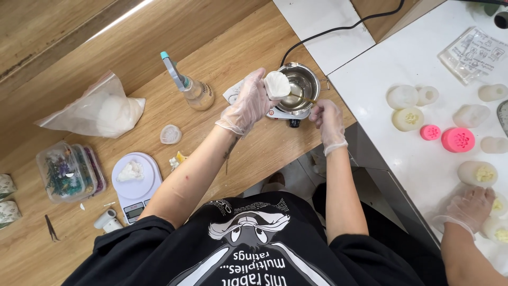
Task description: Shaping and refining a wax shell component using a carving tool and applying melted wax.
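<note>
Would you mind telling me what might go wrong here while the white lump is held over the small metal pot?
1. The left hand holds the white lump right at the rim of the metal pot; dropped in, it could splash liquid onto the thin gloves.
2. The right hand holds a stirrer beside the hotplate, which may be hot.
3. The black cord crosses the table and could snag.

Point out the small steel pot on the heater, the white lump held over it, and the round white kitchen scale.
Small steel pot (pixel 304 83), head view, inner wall.
White lump (pixel 277 85), head view, its middle.
Round white kitchen scale (pixel 148 185), head view, bare platform edge.
</note>
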